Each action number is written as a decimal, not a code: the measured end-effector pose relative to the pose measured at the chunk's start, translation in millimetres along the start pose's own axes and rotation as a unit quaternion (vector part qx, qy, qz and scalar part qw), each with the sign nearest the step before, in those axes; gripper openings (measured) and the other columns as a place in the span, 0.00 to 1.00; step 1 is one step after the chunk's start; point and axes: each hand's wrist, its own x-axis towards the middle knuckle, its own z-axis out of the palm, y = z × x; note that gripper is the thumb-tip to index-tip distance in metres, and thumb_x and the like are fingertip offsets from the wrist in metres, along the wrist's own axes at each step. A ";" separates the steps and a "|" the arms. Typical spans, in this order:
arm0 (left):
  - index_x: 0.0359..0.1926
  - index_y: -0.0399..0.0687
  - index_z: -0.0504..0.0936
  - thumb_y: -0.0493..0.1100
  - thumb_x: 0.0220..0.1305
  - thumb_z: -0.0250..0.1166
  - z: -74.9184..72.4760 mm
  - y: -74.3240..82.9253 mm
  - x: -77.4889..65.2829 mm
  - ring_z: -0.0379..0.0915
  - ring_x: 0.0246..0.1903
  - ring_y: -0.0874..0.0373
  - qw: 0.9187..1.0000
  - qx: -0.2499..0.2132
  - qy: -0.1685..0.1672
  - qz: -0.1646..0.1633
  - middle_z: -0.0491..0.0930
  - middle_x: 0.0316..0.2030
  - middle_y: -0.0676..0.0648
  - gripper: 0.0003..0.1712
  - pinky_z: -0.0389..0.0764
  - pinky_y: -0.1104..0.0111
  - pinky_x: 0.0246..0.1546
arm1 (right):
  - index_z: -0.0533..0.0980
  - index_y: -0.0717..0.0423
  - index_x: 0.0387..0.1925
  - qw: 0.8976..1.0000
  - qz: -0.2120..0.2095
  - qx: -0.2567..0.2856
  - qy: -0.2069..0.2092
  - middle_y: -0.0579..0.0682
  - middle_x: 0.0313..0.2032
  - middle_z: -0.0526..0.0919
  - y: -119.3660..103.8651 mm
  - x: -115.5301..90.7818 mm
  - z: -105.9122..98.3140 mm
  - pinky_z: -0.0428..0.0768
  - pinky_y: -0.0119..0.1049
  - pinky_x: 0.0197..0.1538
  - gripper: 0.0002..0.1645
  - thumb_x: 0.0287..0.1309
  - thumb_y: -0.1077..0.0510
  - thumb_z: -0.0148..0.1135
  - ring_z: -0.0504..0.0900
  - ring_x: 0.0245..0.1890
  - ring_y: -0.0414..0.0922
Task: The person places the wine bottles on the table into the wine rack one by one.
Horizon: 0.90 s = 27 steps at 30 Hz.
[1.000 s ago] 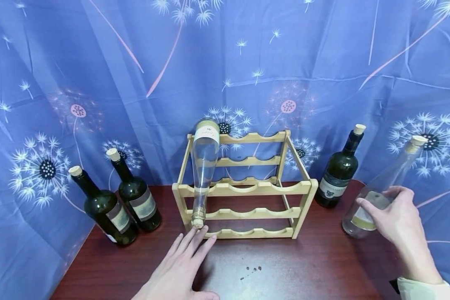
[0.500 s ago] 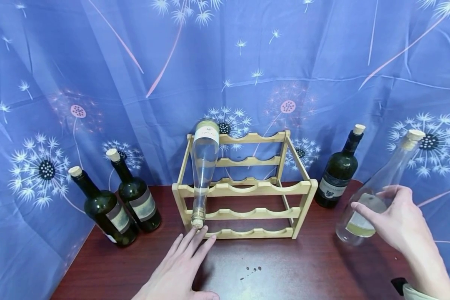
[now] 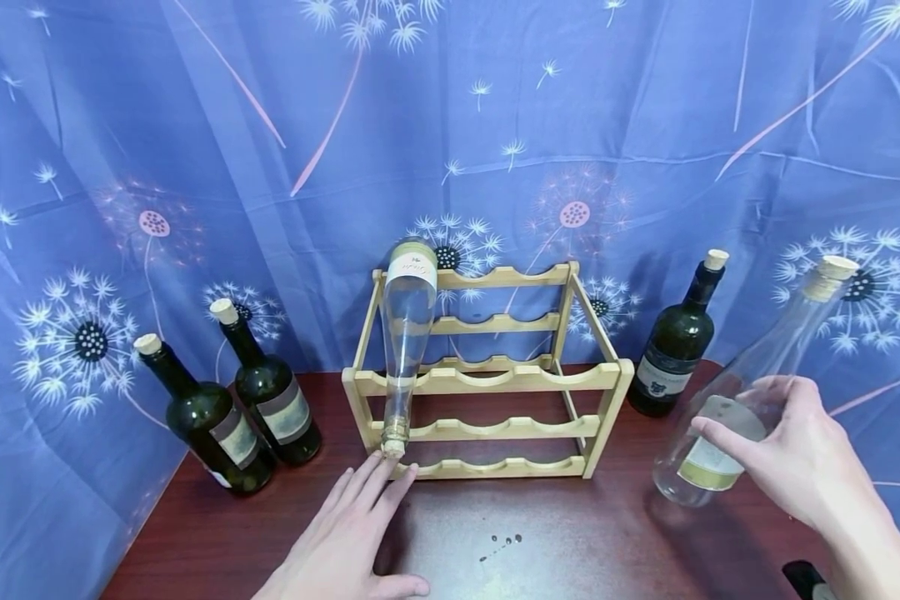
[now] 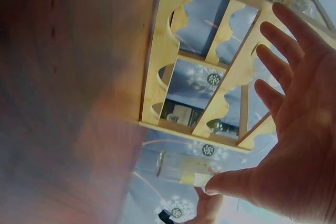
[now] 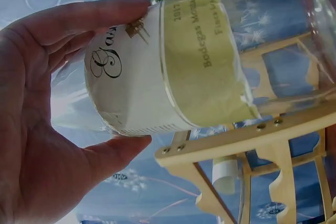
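Note:
My right hand [image 3: 813, 454] grips a clear glass wine bottle [image 3: 776, 346] around its labelled lower body, thumb on one side and fingers on the other. The bottle is corked and leans to the right; its base looks slightly off the table. In the right wrist view its white and yellow-green label [image 5: 205, 61] faces the camera. My left hand [image 3: 345, 529] has its fingers extended, fingertips at the cork of another clear bottle [image 3: 408, 321]. That bottle lies neck-forward in the leftmost top slot of a wooden wine rack [image 3: 487, 381].
Two dark green corked bottles, one outer [image 3: 217, 433] and one inner [image 3: 273, 400], stand left of the rack. Another dark green bottle [image 3: 671, 350] stands to its right. Small dark spots [image 3: 507, 540] mark the tabletop [image 3: 570, 533]. A blue dandelion-print curtain [image 3: 495, 100] hangs behind.
The right hand has moved the clear bottle left and nearer to me, away from the curtain. The left hand has shifted very slightly left; the racked bottle stays in place.

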 end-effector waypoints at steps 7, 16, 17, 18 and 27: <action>0.74 0.59 0.55 0.89 0.37 0.50 -5.8 -8.9 -4.2 0.43 0.72 0.50 0.999 0.019 -0.001 -0.035 0.47 0.74 0.51 0.66 0.55 0.47 0.64 | 0.60 0.64 0.55 1.000 -0.023 0.005 -0.001 0.57 0.45 0.68 -8.0 -7.1 -2.4 0.63 0.38 0.33 0.49 0.48 0.33 0.68 0.68 0.39 0.51; 0.75 0.61 0.51 0.88 0.38 0.49 -10.0 -9.7 -4.8 0.40 0.72 0.52 0.999 0.021 0.001 -0.038 0.47 0.74 0.52 0.66 0.53 0.49 0.65 | 0.67 0.57 0.36 0.996 -0.079 0.050 -0.001 0.47 0.51 0.69 -18.4 -11.9 0.3 0.61 0.32 0.33 0.31 0.48 0.39 0.72 0.71 0.44 0.46; 0.75 0.61 0.51 0.88 0.38 0.50 -10.0 -9.5 -4.9 0.40 0.72 0.52 0.999 0.020 0.003 -0.037 0.47 0.74 0.51 0.66 0.54 0.49 0.65 | 0.68 0.56 0.37 0.995 -0.080 0.055 -0.004 0.47 0.51 0.68 -20.2 -12.6 1.2 0.62 0.32 0.33 0.30 0.48 0.39 0.71 0.71 0.44 0.45; 0.75 0.60 0.51 0.88 0.38 0.50 -10.1 -9.2 -4.9 0.41 0.72 0.52 0.999 0.018 0.005 -0.035 0.47 0.74 0.51 0.66 0.54 0.48 0.65 | 0.69 0.55 0.38 0.995 -0.081 0.058 -0.005 0.46 0.51 0.68 -22.0 -13.5 2.1 0.63 0.32 0.32 0.30 0.48 0.39 0.71 0.71 0.42 0.42; 0.73 0.55 0.57 0.86 0.41 0.53 -10.3 -5.1 -3.4 0.46 0.71 0.49 1.000 0.001 0.031 0.004 0.54 0.72 0.45 0.64 0.58 0.51 0.64 | 0.74 0.53 0.46 0.989 -0.077 0.122 -0.034 0.46 0.51 0.70 -36.3 -16.4 16.4 0.72 0.31 0.31 0.28 0.50 0.43 0.71 0.74 0.37 0.35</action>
